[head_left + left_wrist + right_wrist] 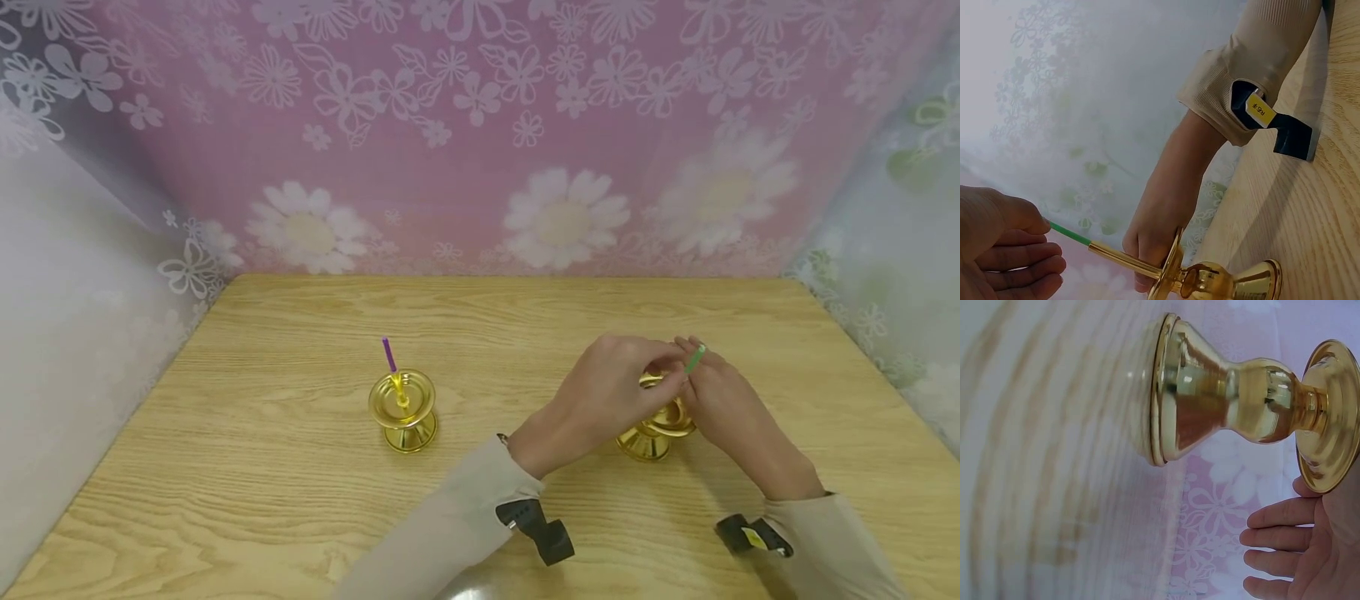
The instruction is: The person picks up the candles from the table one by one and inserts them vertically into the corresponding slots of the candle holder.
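A gold candlestick point(647, 442), with a flared foot and a round dish, stands upright at the right of the table. A slim gold tube point(1124, 260) rises from its dish, and a thin green stick point(1070, 234) runs on from that tube. My left hand point(611, 383) pinches the free end of the green stick between thumb and forefinger. Its other fingers curl loosely in the left wrist view. Close beside the dish, my right hand point(738, 408) overlaps the tube from behind in the left wrist view. Its fingers point(1275, 537) are fairly straight; its thumb is largely hidden by the dish.
Another gold candlestick point(408, 433) stands to the left, bearing a purple stick point(389, 355) that leans slightly. Black camera straps point(536, 529) hang from both wrists. The wooden table point(247, 467) meets a flowered pink backdrop point(420, 150) and pale side panels.
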`<state>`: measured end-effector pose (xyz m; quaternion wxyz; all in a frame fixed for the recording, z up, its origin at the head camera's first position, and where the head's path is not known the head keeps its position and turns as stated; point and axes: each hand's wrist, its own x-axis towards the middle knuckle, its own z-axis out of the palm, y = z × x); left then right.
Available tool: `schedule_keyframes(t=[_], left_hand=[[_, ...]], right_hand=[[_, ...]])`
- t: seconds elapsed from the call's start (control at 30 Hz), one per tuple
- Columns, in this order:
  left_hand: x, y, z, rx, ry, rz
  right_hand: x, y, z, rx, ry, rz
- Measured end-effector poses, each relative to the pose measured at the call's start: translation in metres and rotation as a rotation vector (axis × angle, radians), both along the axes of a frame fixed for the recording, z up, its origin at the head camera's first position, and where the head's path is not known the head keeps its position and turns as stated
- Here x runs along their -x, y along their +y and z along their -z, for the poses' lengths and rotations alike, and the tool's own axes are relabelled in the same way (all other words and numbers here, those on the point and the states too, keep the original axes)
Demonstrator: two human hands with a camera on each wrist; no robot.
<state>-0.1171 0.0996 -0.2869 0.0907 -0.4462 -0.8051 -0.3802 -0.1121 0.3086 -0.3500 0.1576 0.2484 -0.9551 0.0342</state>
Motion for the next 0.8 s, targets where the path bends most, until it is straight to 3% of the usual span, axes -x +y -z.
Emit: schedule_keyframes(t=[0.1,0.3,0.47,0.57,0.67,0.8], left_hand=[[-0.004,-0.008,-0.001,0.024,0.022,-0.018],[-0.015,-0.027,-0.004,0.066,0.133,-0.085],[-0.022,-0.048,-0.014,0.053,0.188,-0.154],[-0.019,-0.066,-0.028,0.036,0.192,-0.230],[-0.013,-0.092,-0.043,0.030,0.185,-0.352],[-0.004,-0.136,-0.052,0.015,0.184,-0.495]], right_hand=[[0.000,-0.001,-0.004,0.023,-0.100,0.076],[0.002,-0.003,-0.005,0.162,-0.178,0.140],[0.000,-0.003,-0.005,0.177,-0.208,0.154],[-0.001,0.000,-0.008,0.174,-0.179,0.162],[-0.001,0.004,-0.010,0.171,-0.129,0.159],[-0.003,0.011,-0.013,0.201,-0.128,0.172]])
